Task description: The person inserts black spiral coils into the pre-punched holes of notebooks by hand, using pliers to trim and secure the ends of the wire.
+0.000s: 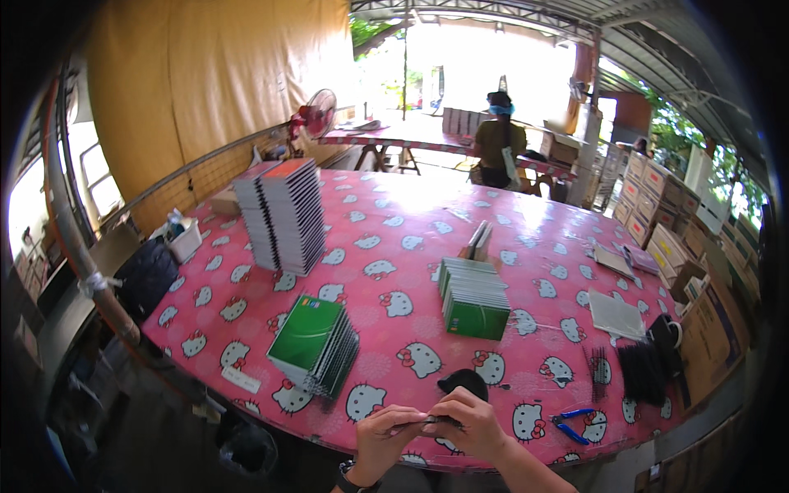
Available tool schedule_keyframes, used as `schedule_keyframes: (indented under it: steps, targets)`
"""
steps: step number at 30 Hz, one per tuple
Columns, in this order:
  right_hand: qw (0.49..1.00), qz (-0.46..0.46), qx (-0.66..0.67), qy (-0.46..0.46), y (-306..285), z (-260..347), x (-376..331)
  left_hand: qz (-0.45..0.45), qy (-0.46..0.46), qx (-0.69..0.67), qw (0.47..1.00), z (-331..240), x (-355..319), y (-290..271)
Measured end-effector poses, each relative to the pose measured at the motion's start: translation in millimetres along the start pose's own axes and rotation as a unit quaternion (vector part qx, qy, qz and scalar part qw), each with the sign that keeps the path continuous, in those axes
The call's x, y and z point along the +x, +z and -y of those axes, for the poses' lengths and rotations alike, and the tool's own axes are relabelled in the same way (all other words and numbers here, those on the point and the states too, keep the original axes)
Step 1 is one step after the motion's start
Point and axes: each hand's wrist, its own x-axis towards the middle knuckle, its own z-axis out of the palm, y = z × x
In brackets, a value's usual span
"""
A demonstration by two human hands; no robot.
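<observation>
Close to the table's front edge, my left hand (pixel 385 440) and my right hand (pixel 465 423) meet with fingers pinched. Between their fingertips is a small, thin dark piece (pixel 433 420), too small to name. Just beyond my right hand lies a black rounded object (pixel 465 381), partly hidden by that hand. To the left stands a stack of green-covered spiral notebooks (pixel 312 337). Further off, a row of green notebooks (pixel 474 297) stands on edge. Blue-handled cutting pliers (pixel 570 426) rest on the pink table to the right of my hands.
Tall notebook stacks (pixel 283 215) rise at the back left of the pink patterned table (pixel 362 279). Black spiral coils (pixel 642 374) and a pale flat sheet (pixel 616 314) lie at right, beside cardboard boxes (pixel 713 341). Another person (pixel 499 141) is at a far table near a red fan (pixel 317 113).
</observation>
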Motion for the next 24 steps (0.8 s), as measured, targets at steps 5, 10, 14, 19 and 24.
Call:
schedule_keyframes:
  steps: [5,10,14,19,24]
  targets:
    - [0.999,0.018,0.037,0.026,8.0,11.5,10.3,-0.003,0.015,-0.024,1.000,-0.5,-3.3,-14.2]
    - [0.997,0.074,0.015,-0.013,8.9,10.1,17.5,-0.005,0.024,-0.030,0.999,2.1,-8.2,-19.7]
    - [0.992,0.129,0.005,-0.001,5.9,16.5,25.4,-0.028,0.013,-0.015,0.999,1.9,-10.2,-19.3]
    - [0.983,0.177,-0.042,-0.023,7.4,13.5,30.2,-0.054,-0.039,-0.060,0.996,1.7,-11.6,-14.7]
    - [0.995,0.061,-0.064,-0.055,-2.1,18.0,52.0,-0.174,0.038,0.086,0.980,-28.5,10.8,-47.4]
